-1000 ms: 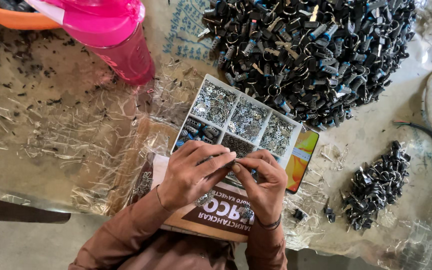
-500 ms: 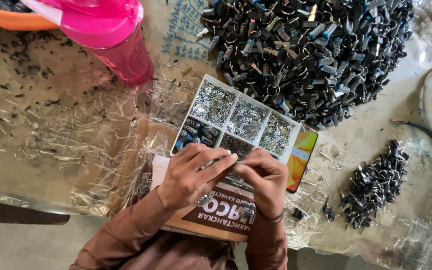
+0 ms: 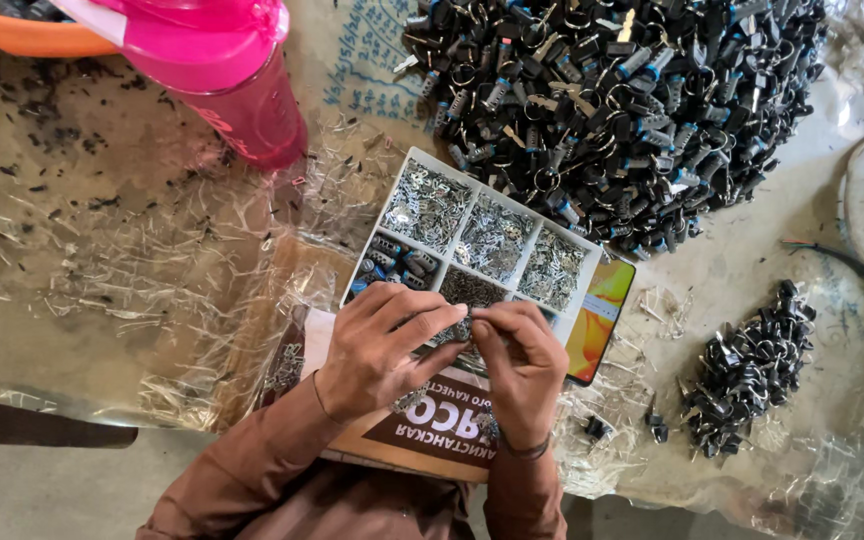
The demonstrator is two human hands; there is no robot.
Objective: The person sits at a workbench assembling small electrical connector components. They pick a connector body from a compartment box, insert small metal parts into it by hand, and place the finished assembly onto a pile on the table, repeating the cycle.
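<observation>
My left hand (image 3: 382,345) and my right hand (image 3: 520,365) meet fingertip to fingertip over the near half of a white divided tray (image 3: 398,186). Between the fingertips they pinch a small dark part (image 3: 464,328), mostly hidden by the fingers. The tray's far compartments hold several small silvery metal pieces; a near-left compartment holds dark blue-black parts (image 3: 392,265). Under my wrists lies a brown and white cardboard box (image 3: 432,432). Both sleeves are brown.
A big heap of black clip-like parts (image 3: 602,95) lies beyond the tray, and a smaller heap (image 3: 747,370) sits to the right. A pink bottle (image 3: 237,85) stands at the back left. A phone with an orange screen (image 3: 602,320) lies beside the tray. Crinkled clear plastic covers the table.
Both hands stay over the tray, and the fingertips have drawn closer together around the small part. The view has shifted slightly.
</observation>
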